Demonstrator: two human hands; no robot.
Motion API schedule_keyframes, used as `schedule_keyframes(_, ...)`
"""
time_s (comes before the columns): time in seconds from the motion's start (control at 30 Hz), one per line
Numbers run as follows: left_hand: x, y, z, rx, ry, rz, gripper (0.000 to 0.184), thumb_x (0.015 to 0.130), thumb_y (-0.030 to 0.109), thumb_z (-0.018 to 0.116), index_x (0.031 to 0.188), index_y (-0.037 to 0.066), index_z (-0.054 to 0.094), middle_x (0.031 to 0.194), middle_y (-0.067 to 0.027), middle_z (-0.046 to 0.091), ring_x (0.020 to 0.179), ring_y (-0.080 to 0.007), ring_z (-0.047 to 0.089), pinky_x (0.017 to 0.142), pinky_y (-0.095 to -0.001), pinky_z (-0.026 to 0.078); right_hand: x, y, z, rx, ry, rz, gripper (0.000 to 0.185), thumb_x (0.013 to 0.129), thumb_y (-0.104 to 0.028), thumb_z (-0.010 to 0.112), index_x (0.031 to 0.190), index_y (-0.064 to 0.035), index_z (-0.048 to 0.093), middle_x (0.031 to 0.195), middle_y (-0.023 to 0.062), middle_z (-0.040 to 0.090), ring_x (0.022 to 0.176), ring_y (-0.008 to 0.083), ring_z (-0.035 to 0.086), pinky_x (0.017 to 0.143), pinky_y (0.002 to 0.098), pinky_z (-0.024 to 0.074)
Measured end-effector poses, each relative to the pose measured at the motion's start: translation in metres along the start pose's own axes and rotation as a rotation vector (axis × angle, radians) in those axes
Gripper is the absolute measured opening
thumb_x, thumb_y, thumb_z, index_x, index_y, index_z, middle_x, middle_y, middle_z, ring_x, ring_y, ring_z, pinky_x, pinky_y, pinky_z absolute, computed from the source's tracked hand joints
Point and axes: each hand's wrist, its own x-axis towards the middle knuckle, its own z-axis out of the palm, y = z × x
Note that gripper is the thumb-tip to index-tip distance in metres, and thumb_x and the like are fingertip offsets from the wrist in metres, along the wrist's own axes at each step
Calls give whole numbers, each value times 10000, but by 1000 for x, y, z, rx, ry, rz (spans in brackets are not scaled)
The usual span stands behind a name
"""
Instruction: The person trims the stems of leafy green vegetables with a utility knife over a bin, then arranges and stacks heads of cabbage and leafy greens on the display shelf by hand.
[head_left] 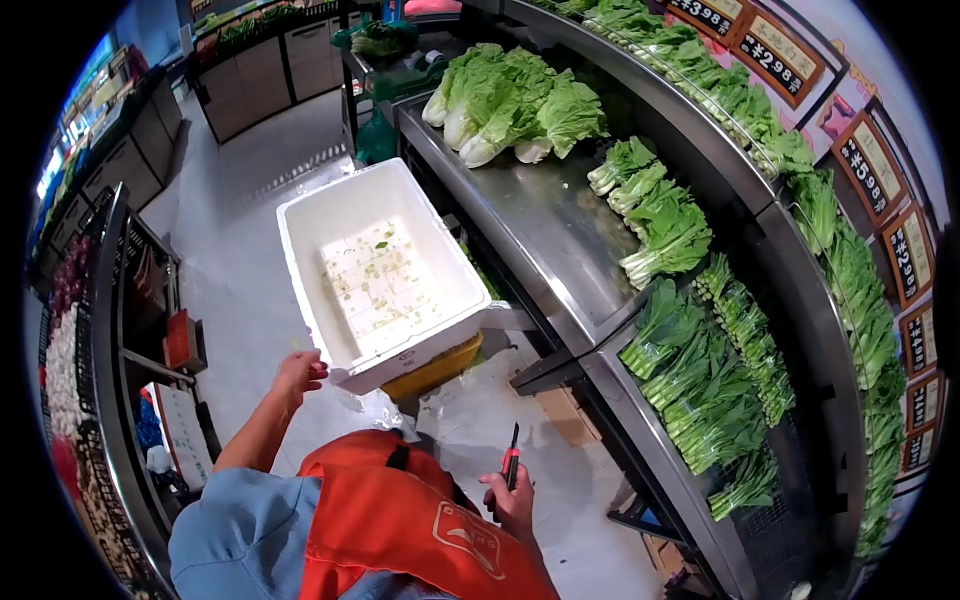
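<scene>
White foam box: While small leafy scraps (375, 283) dot its floor, no whole vegetable shows in the white foam box (435, 255), left of the frame's centre; its contents appear to be dealt with, the scraps remaining.
Left hand: The left hand (303, 372) is beside the box's near-left corner, its fingers curled close together; I cannot tell whether they touch the rim or pinch something.
Right hand: At the lower centre, the right hand (513, 500) is closed round the handle of a red-and-black knife (511, 466). The dark blade is out and points up the frame, well apart from the box; stowing it appears undone.
Yellow crate: Beneath the box, a yellow crate (437, 368) is partly visible; its contents are hidden.
Display shelf: Cabbages (515, 105) at upper centre and green bundles (700, 390) at right are already set out; bare steel shows on the shelf (540, 215) between, so stocking looks partial.
</scene>
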Motion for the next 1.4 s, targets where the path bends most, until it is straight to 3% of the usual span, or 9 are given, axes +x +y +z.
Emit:
schedule_keyframes(0.07,4,7,30,94,-94,69,323,966,413,639,969,93,603,884,-57,707,779,-199,689,641,-374,529,10,-3,5,-32,54,24,468,904,-133,619,1317,27,467,879,101,708,535,123,559,480,279,437)
schedule_keyframes(0.1,-14,-46,-12,129,-189,-54,316,960,391,658,997,80,614,902,-68,710,792,-194,695,635,-356,533,-49,8,40,-84,118,162,454,902,-115,618,1310,21,471,869,105,707,525,123,560,475,279,435)
schedule_keyframes(0.2,5,-41,-41,181,-457,52,336,946,355,689,1068,48,628,961,-74,718,851,-178,706,674,-332,553,-28,38,94,-8,116,123,429,902,-111,635,1288,9,491,837,90,702,527,114,570,468,271,440)
schedule_keyframes(0.3,11,-55,-119,114,-536,-169,300,959,348,687,1052,68,632,957,-58,717,850,-162,705,682,-313,556,-23,43,169,-10,83,124,412,905,-128,657,1267,4,512,815,71,698,537,101,577,466,258,447)
schedule_keyframes(0.5,92,-63,-348,130,-40,-36,242,907,283,711,991,77,615,872,-53,678,747,-164,669,602,-313,517,26,2,378,-270,-113,-91,399,963,-120,641,1315,-7,493,898,96,703,560,85,546,486,245,444)
schedule_keyframes(0.67,127,3,-499,-93,300,182,187,903,233,689,999,104,594,879,-37,666,769,-159,655,618,-299,502,60,-37,557,-124,-488,-98,431,987,-105,630,1382,-60,465,946,67,696,627,68,549,564,235,452)
schedule_keyframes(1.07,300,125,-503,-41,-90,89,162,933,192,693,1011,66,628,925,-68,709,830,-179,701,679,-319,548,220,-114,734,-208,-513,-181,358,979,-117,636,1299,7,535,936,45,698,714,72,612,651,228,510)
schedule_keyframes(1.3,380,219,-533,25,-121,-68,241,940,249,723,1004,57,593,843,-63,685,758,-156,678,592,-307,521,347,-198,816,-127,-502,-318,347,985,-136,620,1288,-25,491,931,102,696,637,81,582,557,235,485)
schedule_keyframes(1.4,434,230,-551,22,-70,-113,244,948,235,714,1002,35,585,836,-78,680,725,-157,668,563,-286,514,397,-230,847,-10,-492,-180,349,983,-165,638,1268,-9,510,906,61,694,599,66,556,535,225,458)
